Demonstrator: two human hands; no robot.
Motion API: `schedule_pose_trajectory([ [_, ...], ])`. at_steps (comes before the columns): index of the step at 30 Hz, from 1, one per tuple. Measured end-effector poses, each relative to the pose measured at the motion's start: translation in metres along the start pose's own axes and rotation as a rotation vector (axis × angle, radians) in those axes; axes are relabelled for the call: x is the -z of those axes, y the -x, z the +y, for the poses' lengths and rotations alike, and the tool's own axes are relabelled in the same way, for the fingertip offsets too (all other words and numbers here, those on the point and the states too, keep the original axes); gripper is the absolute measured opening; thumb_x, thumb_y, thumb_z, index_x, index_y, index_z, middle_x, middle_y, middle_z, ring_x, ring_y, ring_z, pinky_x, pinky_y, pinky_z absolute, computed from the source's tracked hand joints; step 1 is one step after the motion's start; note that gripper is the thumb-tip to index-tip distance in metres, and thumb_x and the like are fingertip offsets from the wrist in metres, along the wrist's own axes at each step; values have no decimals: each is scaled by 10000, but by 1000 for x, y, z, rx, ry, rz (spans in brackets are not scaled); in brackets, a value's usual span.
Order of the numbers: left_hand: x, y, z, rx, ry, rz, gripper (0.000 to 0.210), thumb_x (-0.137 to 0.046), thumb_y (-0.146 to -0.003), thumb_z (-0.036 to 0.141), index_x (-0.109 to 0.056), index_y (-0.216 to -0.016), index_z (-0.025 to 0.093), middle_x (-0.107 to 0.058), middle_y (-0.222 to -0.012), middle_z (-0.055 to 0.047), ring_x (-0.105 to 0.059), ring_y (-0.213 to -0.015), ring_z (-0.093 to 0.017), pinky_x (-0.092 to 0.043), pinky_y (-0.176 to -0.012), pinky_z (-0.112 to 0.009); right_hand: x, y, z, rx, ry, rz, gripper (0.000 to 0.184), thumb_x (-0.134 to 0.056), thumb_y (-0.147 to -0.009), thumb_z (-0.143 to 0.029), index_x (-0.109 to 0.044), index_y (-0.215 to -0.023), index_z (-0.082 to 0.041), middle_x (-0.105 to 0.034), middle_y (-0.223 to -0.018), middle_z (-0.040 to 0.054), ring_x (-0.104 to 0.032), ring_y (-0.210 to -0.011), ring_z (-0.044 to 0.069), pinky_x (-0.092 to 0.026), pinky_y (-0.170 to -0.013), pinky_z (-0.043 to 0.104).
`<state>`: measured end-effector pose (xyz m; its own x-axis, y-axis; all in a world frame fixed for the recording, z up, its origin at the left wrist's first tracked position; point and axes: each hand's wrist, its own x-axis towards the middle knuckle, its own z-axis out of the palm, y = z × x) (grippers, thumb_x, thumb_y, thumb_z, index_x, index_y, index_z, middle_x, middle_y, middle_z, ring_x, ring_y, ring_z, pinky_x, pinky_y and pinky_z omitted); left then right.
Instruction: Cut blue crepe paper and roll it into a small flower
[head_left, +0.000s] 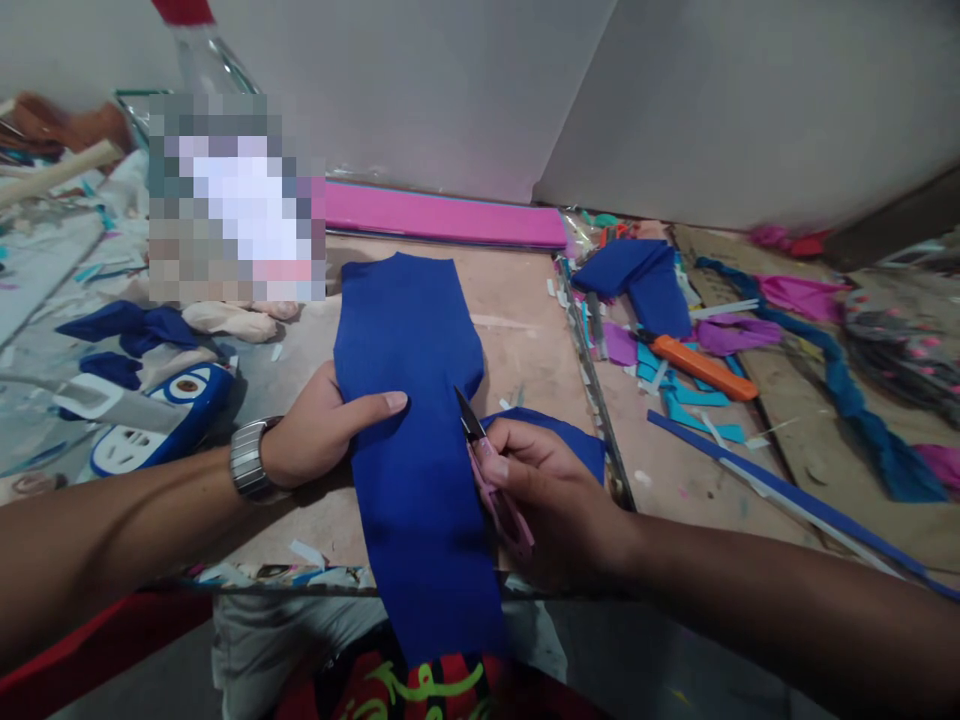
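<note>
A long strip of blue fabric (420,480) lies across the wooden board and hangs over its near edge. My left hand (319,425) grips the strip's left side, thumb on top and fingers hidden beneath. In my right hand (551,490) is a pair of scissors (506,505) with pink handles and dark blades. Their tips rest at the right part of the strip, pointing away from me. Partly behind my right hand lies another blue fabric piece (589,450), flat on the board.
At the back lies a pink slab (450,215). To the right are folded blue fabric (637,275), an orange cutter knife (705,367) and scattered scraps. A blue and white eye-patterned device (169,420) sits left, below a clear bottle (206,60) and a blurred-out patch.
</note>
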<state>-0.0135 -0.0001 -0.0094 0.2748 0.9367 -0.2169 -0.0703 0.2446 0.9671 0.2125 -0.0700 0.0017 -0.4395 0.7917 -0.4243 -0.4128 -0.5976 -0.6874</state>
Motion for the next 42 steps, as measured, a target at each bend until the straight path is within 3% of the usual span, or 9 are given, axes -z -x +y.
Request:
schedule_pose_trajectory([
  [11, 1, 1, -2, -33, -14, 6, 466, -875, -757, 414, -779, -1114, 130, -804, -1132, -128, -773, -961, -304, -658, -867, -397, 4, 2, 1, -66, -23, -104, 438, -900, -771, -487, -573, -836, -203, -642, -631, -69, -577, -432, 82, -512, -413, 189],
  [17, 1, 0, -1, -25, -11, 8, 441, -886, -735, 420, -783, -1050, 129, -814, -1079, -122, -774, -920, -292, -658, -829, -370, 3, 0, 4, -16, -44, -153, 394, -925, -764, -407, -611, -826, -177, -689, -651, -53, -619, -442, 91, -540, -437, 204],
  [20, 1, 0, -2, -25, -11, 1, 453, -890, -724, 431, -783, -1040, 126, -817, -1054, -126, -776, -894, -296, -661, -802, -378, 3, 0, 6, 42, -10, -113, 375, -948, -739, -342, -626, -809, -164, -686, -641, -57, -639, -466, 84, -560, -486, 202],
  [24, 1, 1, -3, -30, 3, -18, 472, -892, -735, 422, -782, -1085, 124, -815, -1083, -128, -778, -910, -290, -665, -811, -379, 3, -1, 8, 50, 17, -50, 369, -962, -715, -301, -625, -787, -168, -690, -624, -55, -648, -470, 88, -549, -480, 197],
  [31, 2, 1, -6, -37, 27, -57, 435, -882, -761, 418, -792, -1082, 139, -816, -1087, -125, -781, -891, -277, -670, -799, -366, 6, -2, 10, -68, -2, -16, 442, -992, -645, -335, -593, -766, -185, -701, -566, -49, -671, -438, 138, -532, -410, 202],
  [37, 2, 2, -5, -69, -16, -55, 389, -868, -789, 407, -794, -1058, 136, -822, -1061, -113, -782, -881, -263, -664, -796, -342, 3, -2, 9, -96, 11, -77, 446, -990, -649, -330, -576, -684, -167, -700, -550, -34, -677, -428, 141, -477, -363, 168],
  [42, 1, 3, -4, -75, 9, -74, 387, -876, -783, 400, -792, -1049, 131, -823, -1054, -116, -785, -872, -257, -669, -769, -323, 1, -2, 7, -118, 9, -53, 436, -998, -632, -304, -589, -668, -157, -701, -555, -37, -677, -432, 126, -476, -374, 158],
])
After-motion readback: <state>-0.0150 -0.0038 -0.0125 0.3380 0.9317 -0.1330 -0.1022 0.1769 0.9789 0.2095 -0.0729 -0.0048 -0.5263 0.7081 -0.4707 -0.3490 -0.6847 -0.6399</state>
